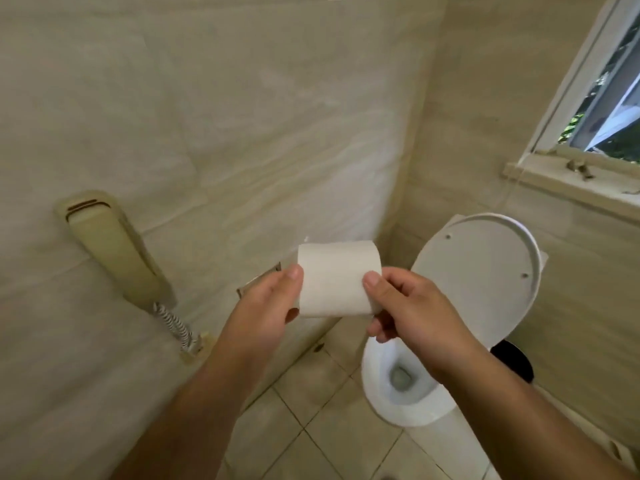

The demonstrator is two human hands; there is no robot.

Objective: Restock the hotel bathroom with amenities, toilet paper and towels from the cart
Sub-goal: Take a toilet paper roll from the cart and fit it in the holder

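From the head view, a toilet paper roll (337,278) is held in the air before the wall, over a metal holder (258,282) partly hidden behind it. The left hand (268,299) and right hand (401,306) each grip one end, thumbs on top, likely to line it up with the holder. Its long axis runs left to right, roughly level, beside the open toilet (433,341).

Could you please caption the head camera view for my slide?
Left hand and right hand hold a toilet paper roll before the wall holder, beside the open toilet.
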